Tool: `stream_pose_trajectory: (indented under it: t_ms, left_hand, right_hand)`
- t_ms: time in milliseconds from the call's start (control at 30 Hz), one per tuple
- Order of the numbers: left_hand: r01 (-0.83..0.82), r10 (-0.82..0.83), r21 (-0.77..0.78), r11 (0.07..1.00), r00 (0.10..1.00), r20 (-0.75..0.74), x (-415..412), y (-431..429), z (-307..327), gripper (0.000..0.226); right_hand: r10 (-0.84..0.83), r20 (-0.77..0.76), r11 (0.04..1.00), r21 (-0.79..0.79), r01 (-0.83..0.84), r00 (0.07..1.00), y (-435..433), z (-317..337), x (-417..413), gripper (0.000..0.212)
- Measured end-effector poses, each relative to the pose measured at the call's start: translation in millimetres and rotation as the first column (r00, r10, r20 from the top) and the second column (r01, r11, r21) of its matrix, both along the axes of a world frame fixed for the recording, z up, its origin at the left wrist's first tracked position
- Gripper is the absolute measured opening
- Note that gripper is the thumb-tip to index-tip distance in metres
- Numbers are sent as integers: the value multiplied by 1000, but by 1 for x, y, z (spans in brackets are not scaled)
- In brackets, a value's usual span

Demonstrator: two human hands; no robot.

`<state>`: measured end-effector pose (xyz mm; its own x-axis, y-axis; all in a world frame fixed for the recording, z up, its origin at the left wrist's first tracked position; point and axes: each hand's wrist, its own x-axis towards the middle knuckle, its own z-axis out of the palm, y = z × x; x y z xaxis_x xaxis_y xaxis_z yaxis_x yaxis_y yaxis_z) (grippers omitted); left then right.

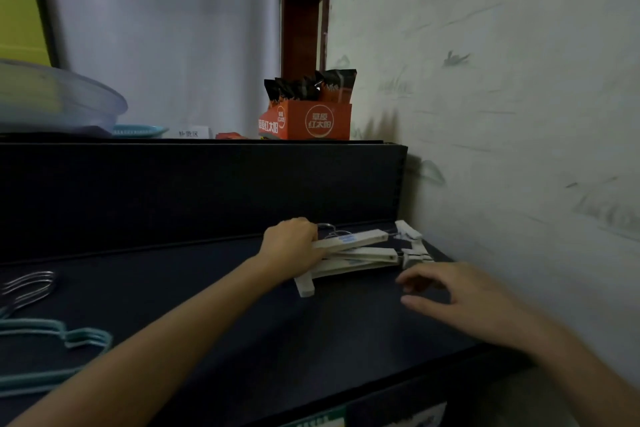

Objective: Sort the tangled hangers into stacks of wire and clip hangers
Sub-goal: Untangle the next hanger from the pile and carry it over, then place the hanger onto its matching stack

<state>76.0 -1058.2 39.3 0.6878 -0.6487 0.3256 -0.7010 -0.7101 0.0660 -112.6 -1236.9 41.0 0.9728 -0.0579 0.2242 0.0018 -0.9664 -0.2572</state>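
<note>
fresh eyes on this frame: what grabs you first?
The stack of white plastic clip hangers at the back right of the dark counter, near the wall. The left hand grips its left end, and the right hand is open close by on the right. After that, the bright orange cardboard box of black packets on the ledge above, and the teal wire hangers at the counter's left edge.

clip hangers stacked far right on counter (by wall), wire hangers far left
</note>
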Motion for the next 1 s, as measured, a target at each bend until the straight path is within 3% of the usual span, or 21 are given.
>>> stream_pose_trajectory:
  t_ms: [167, 367, 567, 767, 1000]
  left_hand:
    - [6, -11, 49, 999, 995, 96, -9, 3, -1, 39]
    - [3, 31, -159, 987, 976, 213, -32, 78, 4, 41]
    - [-228, 247, -109, 968, 943, 222, -65, 187, 1, 36]
    - [-472, 485, -110, 875, 855, 184, -111, 309, -3, 27]
    - [-629, 639, -119, 769, 761, 108, -172, 444, -13, 27]
  right_hand:
    - [70, 15, 998, -7, -70, 997, -5, 3, 17, 36]
    - [260, 76, 966, -36, -258, 963, 34, 10, 56, 26]
    - [443, 91, 895, -104, -434, 892, 106, 20, 85, 29]
    - [609, 75, 789, -161, -593, 790, 206, 34, 97, 31]
    - [716, 110, 697, -152, -701, 689, 351, 27, 87, 34]
